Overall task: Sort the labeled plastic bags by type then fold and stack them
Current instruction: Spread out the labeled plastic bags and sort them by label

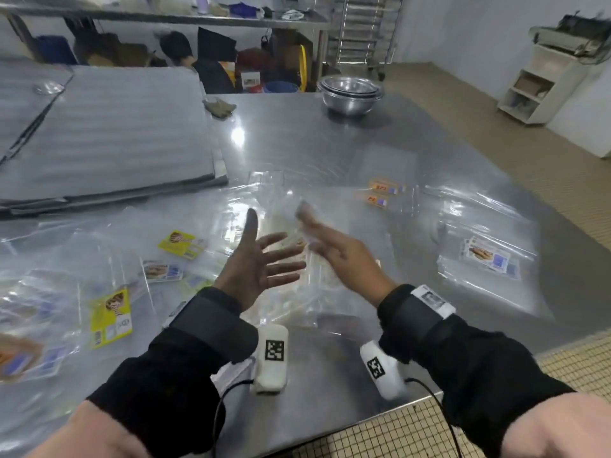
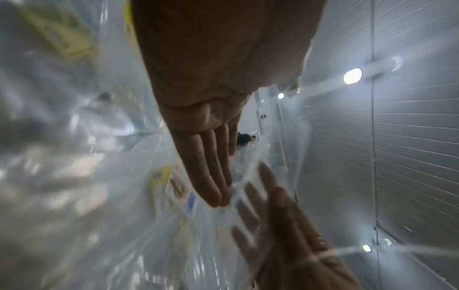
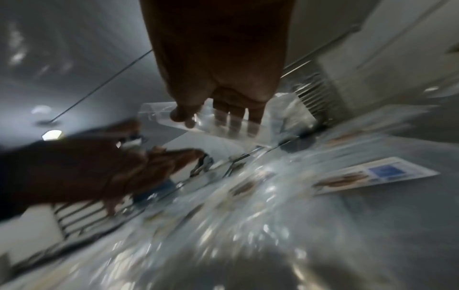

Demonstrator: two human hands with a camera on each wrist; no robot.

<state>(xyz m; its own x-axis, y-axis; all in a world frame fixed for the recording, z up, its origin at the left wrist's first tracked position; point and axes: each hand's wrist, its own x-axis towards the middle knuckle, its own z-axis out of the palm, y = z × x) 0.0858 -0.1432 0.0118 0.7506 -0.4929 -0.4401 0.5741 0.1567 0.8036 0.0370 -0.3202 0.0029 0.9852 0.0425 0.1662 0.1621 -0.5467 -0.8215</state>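
Note:
Above the steel table (image 1: 330,143), my right hand (image 1: 334,249) holds up a clear plastic bag (image 1: 307,285), which hangs down between my two hands. In the right wrist view the thumb and fingers (image 3: 231,117) pinch the bag's top edge (image 3: 159,115). My left hand (image 1: 261,262) is open beside the bag, palm facing it, fingers spread and straight (image 2: 213,176). Loose bags with yellow labels (image 1: 180,244) and others (image 1: 112,314) lie at the left. A stack with bread-photo labels (image 1: 486,259) lies at the right, and orange-labelled bags (image 1: 383,193) lie further back.
Stacked flat trays (image 1: 109,137) fill the table's back left, with a glove (image 1: 220,107) beside them. Nested steel bowls (image 1: 350,94) stand at the far edge. A person (image 1: 185,51) crouches behind the table. The table's front corner is near my right arm.

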